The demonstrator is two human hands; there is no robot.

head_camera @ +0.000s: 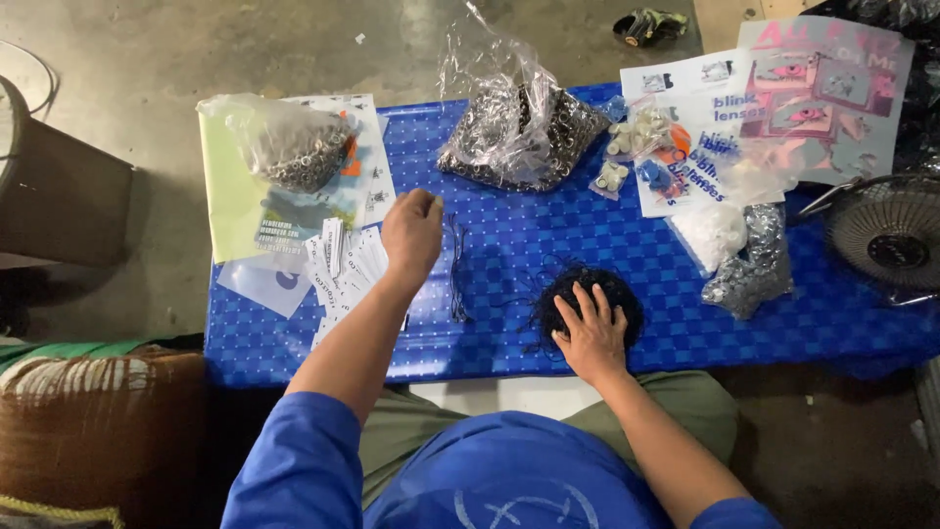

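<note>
While the right hand (590,328) is pressing flat and open on the black string bundle (587,299) at lower centre, the left hand (411,233) is pinching one thin strand (456,269) closed-fingered; separating it cleanly appears to be the step underway, calling for a steady pull.

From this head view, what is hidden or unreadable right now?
- Left hand: closed in a fist; whatever it pinches is hidden by the fingers.
- Black thread bundle: largely covered by the right hand.
- Clear bag of metal rings: glare on the plastic blurs its contents.
- Fan: cut off by the right edge.
- Thin black strands: too fine to count.
</note>
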